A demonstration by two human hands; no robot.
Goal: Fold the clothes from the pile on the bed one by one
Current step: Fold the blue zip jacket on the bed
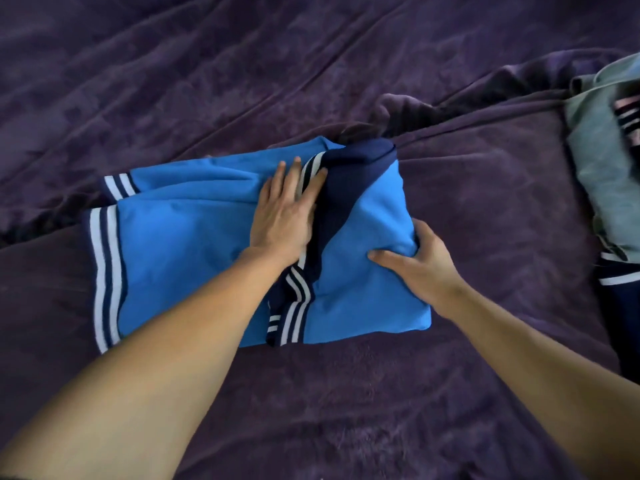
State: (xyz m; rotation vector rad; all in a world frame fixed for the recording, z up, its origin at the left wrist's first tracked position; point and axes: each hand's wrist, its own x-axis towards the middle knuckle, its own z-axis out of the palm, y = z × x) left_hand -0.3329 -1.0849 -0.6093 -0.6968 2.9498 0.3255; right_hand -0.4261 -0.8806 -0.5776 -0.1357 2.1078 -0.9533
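A bright blue garment (180, 258) with navy panels and white-and-navy striped trim lies partly folded on the bed, its striped hems at the left. My left hand (285, 213) presses flat on its middle, fingers straight, next to the navy collar part. My right hand (417, 261) grips the garment's right edge, thumb on top and fingers curled under the fold. The pile of clothes (609, 161) sits at the right edge of the view, with a grey-green piece on top and navy striped pieces below.
A wrinkled dark purple blanket (242, 71) covers the whole bed. It bunches into a ridge behind the blue garment, running toward the pile. Bare blanket stretches to the left, far side and near side.
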